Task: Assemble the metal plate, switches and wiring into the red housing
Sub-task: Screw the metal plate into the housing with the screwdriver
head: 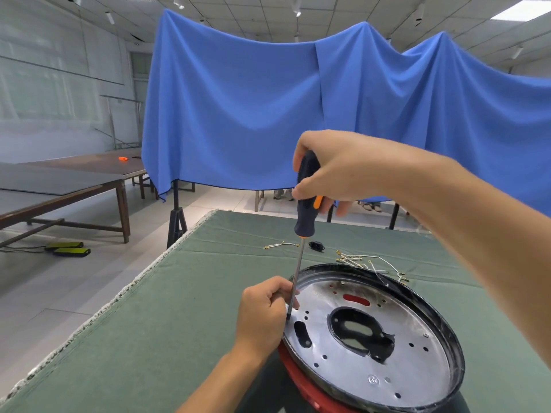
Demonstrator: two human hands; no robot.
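The red housing [301,380] lies upside down on the green table, ringed by a black rim [447,326]. Inside it sits the round metal plate [417,347] with holes and a dark central opening. My right hand [331,171] grips the black and orange handle of a screwdriver [304,210], held nearly upright. Its shaft runs down to the plate's left edge. My left hand [265,308] pinches the shaft near the tip, which hides any screw there. Loose white wires [363,259] with brass terminals and a small black switch [316,245] lie behind the housing.
A shorter wire [280,245] lies left of the switch. The green table cloth [149,323] ends at a frayed left edge. Beyond are a blue hanging cloth [253,99], wooden tables [74,186] at left and yellow-black boxes [70,248] on the floor.
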